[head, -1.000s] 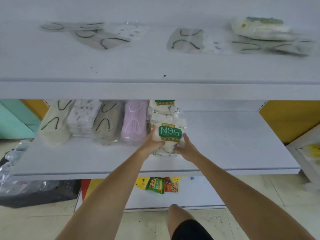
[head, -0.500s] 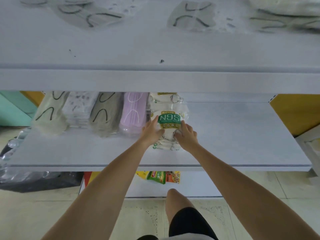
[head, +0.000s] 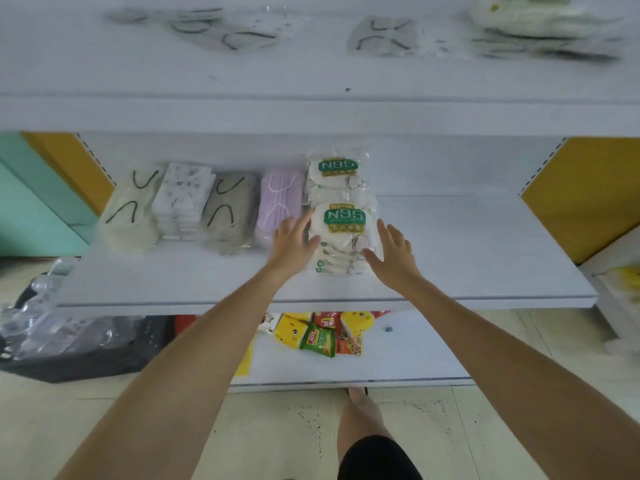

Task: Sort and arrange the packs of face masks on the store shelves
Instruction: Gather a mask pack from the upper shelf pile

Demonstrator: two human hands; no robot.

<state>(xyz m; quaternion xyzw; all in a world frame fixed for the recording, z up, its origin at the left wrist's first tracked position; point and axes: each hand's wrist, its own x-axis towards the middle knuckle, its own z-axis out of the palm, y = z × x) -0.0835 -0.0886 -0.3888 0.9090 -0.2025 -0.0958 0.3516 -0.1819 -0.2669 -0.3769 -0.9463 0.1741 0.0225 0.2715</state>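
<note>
1. Both our hands have let go: left hand [head: 294,244] and right hand [head: 394,253] now spread, fingers straight, holding nothing.
2. Between them the N95 pack [head: 343,221] tops its stack on the middle shelf [head: 467,244], at the left hand's 3 o'clock.

Three white store shelves [head: 467,254] show. The middle one carries five sorts — one cream mask pile with black ear loops [head: 126,220], one white speckled stack [head: 181,195], one grey pile with black loops [head: 227,213], one lilac pleated pile [head: 278,199], two piles of white packs with green N95 labels [head: 343,220]. Below lie two yellow snack packets [head: 291,332] and one green packet [head: 318,342].
</note>
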